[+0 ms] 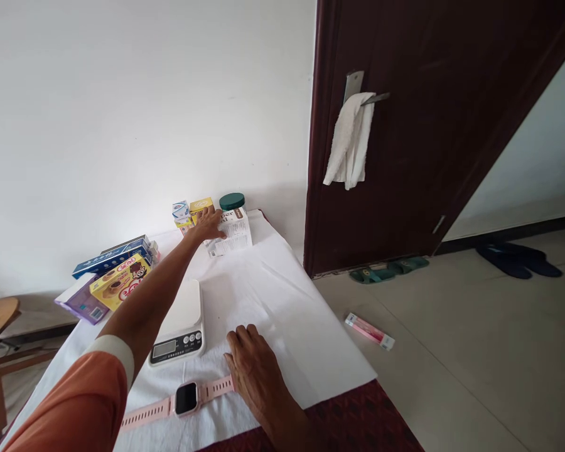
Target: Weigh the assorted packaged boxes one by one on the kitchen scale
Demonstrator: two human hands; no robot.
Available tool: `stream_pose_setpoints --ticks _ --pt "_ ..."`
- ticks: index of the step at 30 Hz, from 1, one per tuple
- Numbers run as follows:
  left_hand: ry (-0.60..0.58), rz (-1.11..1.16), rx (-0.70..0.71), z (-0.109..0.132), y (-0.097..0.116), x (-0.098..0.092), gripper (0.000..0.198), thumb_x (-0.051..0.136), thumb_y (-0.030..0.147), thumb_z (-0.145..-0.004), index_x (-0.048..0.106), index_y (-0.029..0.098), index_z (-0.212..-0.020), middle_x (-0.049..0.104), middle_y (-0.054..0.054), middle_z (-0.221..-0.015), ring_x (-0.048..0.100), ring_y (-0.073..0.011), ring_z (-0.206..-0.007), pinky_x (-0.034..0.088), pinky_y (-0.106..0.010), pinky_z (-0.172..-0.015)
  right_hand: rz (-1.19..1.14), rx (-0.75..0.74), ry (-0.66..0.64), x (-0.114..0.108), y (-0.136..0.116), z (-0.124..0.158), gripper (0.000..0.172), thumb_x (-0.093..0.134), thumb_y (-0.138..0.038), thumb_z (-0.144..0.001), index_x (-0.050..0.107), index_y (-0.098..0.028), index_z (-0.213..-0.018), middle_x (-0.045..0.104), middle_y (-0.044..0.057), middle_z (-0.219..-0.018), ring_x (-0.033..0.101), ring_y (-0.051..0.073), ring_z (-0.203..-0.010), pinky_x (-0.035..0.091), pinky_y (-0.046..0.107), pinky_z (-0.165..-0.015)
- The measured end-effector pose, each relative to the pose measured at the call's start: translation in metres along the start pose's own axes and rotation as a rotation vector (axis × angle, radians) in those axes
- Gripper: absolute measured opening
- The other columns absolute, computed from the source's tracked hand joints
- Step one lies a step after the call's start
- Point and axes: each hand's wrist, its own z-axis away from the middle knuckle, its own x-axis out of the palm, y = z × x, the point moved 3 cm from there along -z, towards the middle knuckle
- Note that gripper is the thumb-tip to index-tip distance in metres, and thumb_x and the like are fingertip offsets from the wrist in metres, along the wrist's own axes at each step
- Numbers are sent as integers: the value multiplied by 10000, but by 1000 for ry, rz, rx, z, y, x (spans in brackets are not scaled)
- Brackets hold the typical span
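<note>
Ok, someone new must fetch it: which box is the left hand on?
On the white-covered table beside the dark door, look to the far end. The left hand rests on a white carton printed with small text, in front of a green-lidded jar; its neighbours are a yellow box and a blue-white box.

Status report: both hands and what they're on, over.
Left hand stretched out, laid open on white carton by green-lidded jar. Right hand flat on white cloth, beside pink watch. Scale between them.
</note>
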Motion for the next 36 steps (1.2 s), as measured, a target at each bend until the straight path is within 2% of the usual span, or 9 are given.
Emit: stream_pose_setpoints --ticks 4,7,15,17,20,23,27,31,36 --pt "31 59 -58 16 -6 -9 677 808 523 -697 555 199 -1235 529 -153 -1286 483 -383 -1233 407 -507 -1042 -3 1 -17 0 0 0 251 751 -115 -806 553 -224 -914 646 32 -900 617 238 -868 533 364 -711" --pt "60 98 -78 42 -12 -21 671 780 542 -729 546 183 -1245 529 -145 -1271 522 -347 -1189 451 -464 -1010 -9 5 -9 0 1 0 259 756 -111 -805 555 -221 -924 648 34 -905 611 234 -870 534 354 -711" --pt "186 235 -99 157 -38 -83 649 791 589 -709 570 203 -1183 583 -78 -1144 594 -277 -1013 510 -428 -895 -6 -44 27 1 2 1 243 722 -92 -835 539 -214 -937 631 46 -905 589 233 -884 526 343 -754" --pt "168 220 -80 182 -40 -91 632 795 579 -711 576 201 -1168 588 -70 -1125 599 -265 -985 511 -427 -886 -12 -63 49 0 3 1 207 679 -89 -866 528 -217 -928 623 47 -896 581 227 -868 523 337 -740" --pt "101 220 -50 211 -43 -90 609 784 592 -732 583 207 -1159 593 -67 -1120 603 -261 -988 513 -427 -885 -38 -100 84 -2 3 1 156 605 -92 -910 515 -219 -917 610 49 -877 571 216 -832 516 322 -691" --pt "49 229 -30 227 -46 -79 625 775 605 -744 585 207 -1187 593 -74 -1141 607 -274 -1026 508 -442 -912 -51 -124 94 -3 3 1 153 571 -99 -930 499 -226 -887 606 49 -866 574 216 -815 516 320 -666" --pt "23 220 -42 235 -49 -67 647 770 593 -746 591 194 -1222 593 -90 -1160 614 -294 -1044 506 -458 -926 -46 -131 96 -2 3 2 171 565 -106 -945 488 -234 -862 602 47 -859 580 218 -806 516 319 -653" --pt "-8 215 -55 237 -49 -67 681 741 608 -768 580 179 -1272 586 -106 -1181 617 -306 -1059 501 -472 -952 -45 -143 94 -2 3 2 177 562 -107 -955 487 -230 -853 588 39 -831 575 216 -791 513 322 -656" --pt "-17 266 -21 242 -50 -75 800 689 675 -809 487 202 -1422 559 -139 -1327 584 -345 -1204 477 -514 -1030 -47 -137 86 -1 5 1 158 548 -124 -972 496 -227 -863 580 34 -821 568 214 -784 510 322 -663"
